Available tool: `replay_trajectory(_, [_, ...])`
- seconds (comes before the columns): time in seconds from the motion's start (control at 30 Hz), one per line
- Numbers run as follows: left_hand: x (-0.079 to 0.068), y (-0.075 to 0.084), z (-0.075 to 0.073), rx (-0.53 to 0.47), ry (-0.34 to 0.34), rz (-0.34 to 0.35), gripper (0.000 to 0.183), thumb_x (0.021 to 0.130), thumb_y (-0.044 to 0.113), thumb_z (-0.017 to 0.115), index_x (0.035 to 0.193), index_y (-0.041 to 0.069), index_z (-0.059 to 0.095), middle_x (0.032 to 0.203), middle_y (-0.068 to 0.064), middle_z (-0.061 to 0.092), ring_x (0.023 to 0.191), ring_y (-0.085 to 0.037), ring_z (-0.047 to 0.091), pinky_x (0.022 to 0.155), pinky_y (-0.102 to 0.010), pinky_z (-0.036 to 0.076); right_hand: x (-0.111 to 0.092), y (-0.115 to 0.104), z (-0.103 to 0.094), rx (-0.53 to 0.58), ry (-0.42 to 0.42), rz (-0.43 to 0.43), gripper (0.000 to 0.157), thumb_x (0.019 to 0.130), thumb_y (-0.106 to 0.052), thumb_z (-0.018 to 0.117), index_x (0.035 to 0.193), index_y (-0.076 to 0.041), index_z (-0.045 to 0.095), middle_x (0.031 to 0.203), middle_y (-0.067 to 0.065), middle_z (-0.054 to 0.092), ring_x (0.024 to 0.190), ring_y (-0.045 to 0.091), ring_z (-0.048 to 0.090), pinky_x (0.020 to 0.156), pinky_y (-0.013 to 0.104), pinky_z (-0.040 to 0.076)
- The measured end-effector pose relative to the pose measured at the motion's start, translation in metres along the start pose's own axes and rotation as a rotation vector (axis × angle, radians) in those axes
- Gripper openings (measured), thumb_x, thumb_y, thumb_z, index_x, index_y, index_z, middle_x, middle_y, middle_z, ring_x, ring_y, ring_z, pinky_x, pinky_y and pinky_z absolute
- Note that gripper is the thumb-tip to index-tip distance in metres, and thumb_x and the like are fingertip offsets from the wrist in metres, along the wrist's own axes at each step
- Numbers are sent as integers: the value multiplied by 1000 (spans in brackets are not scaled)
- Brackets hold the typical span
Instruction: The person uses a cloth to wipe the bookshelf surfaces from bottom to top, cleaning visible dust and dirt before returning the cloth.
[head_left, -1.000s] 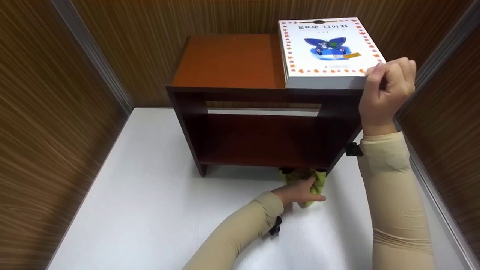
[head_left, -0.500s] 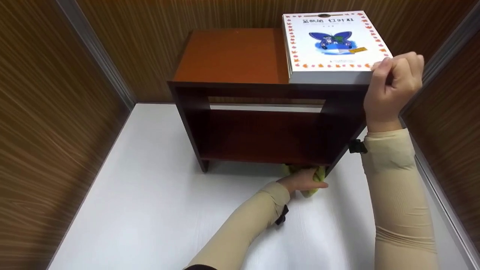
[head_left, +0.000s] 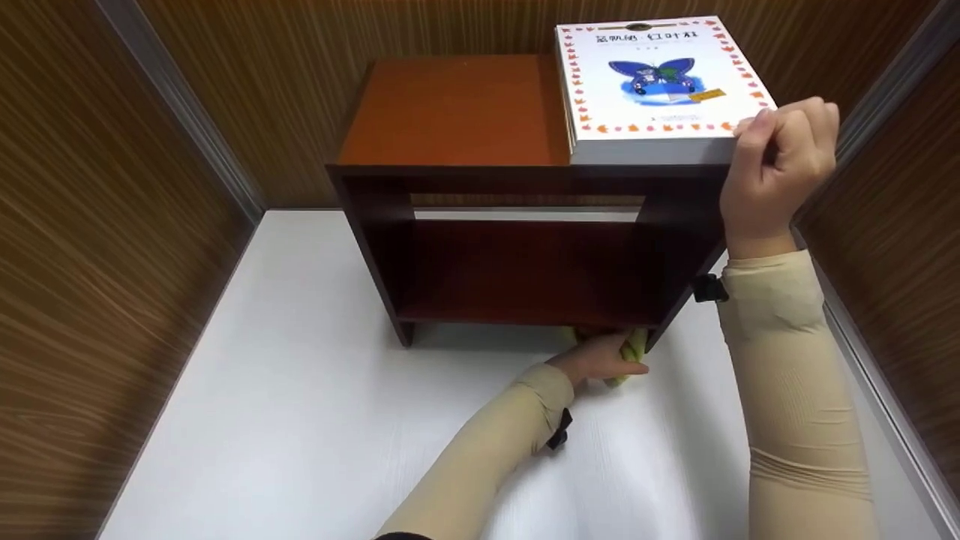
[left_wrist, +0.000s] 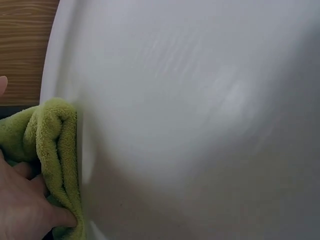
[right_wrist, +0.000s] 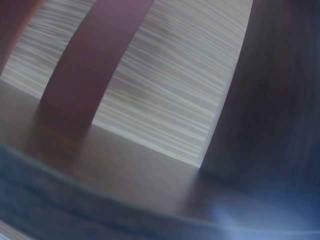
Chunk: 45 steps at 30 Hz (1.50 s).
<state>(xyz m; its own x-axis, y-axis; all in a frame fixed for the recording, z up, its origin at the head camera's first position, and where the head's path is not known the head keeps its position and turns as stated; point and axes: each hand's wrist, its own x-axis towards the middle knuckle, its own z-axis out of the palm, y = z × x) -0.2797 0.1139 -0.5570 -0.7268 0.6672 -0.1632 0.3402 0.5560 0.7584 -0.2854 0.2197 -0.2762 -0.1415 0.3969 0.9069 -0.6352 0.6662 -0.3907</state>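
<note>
A low dark reddish-brown shelf [head_left: 457, 112] stands against the back wall. My left hand [head_left: 600, 357] is at the bottom of its right end and holds a yellow-green towel [head_left: 635, 346], partly hidden beneath the lower board. The left wrist view shows the towel [left_wrist: 56, 145] bunched in folds, with fingers [left_wrist: 22, 205] pressed into it. At the shelf's top right front corner, my right hand [head_left: 781, 165] grips with curled fingers, its thumb by the corner of a stack of picture books [head_left: 667, 116]. That shelf corner is covered by the hand.
Wood-grain panels [head_left: 127, 262] enclose the left, back and right sides. A white surface [head_left: 300, 390] lies under the shelf and in front of it. Inside the shelf, the middle board [head_left: 517, 277] is visible; the right wrist view shows the dark framework [right_wrist: 95, 60].
My left hand and the towel have moved a little farther back under the shelf's lower board, so less of the towel shows. My right hand stays at the corner.
</note>
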Motion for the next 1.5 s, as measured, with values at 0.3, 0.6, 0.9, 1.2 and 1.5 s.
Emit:
replay_trajectory(0.3, [-16, -5, 7, 30, -69, 196, 54, 85, 34, 67, 128, 14, 40, 103, 2, 53, 89, -5, 52, 77, -11, 38, -2, -5, -1, 15, 18, 5, 31, 79, -15, 49, 60, 9, 52, 70, -24, 37, 70, 14, 39, 70, 21, 30])
replay_trajectory(0.6, [-24, -6, 15, -90, -31, 194, 80, 87, 37, 64, 150, 19, 17, 146, 4, 29, 124, 0, 32, 98, -15, 29, -1, -6, -1, 10, 4, 8, 31, 80, -14, 49, 61, 9, 53, 70, -24, 37, 71, 17, 40, 73, 22, 31])
replay_trajectory(0.9, [-18, -5, 10, -125, -14, 148, 80, 86, 40, 64, 149, 26, 17, 141, 6, 34, 120, -1, 36, 96, -17, 31, -1, -3, 1, 11, 5, 13, 31, 80, -14, 50, 61, 10, 53, 70, -24, 37, 71, 15, 40, 72, 23, 32])
replay_trajectory(1.2, [-9, 0, 5, -72, 16, 98, 73, 86, 40, 64, 146, 19, 28, 131, 3, 46, 115, -3, 43, 94, -16, 34, 0, -5, 1, 14, 8, 7, 31, 80, -14, 50, 61, 10, 53, 70, -24, 38, 72, 18, 40, 74, 23, 32])
replay_trajectory(1.5, [-1, 2, -1, -81, -4, -51, 73, 86, 46, 61, 147, 30, 25, 139, 9, 41, 123, -3, 37, 97, -20, 32, 0, -2, -1, -3, -3, 17, 31, 81, -13, 50, 61, 10, 53, 70, -23, 37, 73, 7, 39, 72, 23, 32])
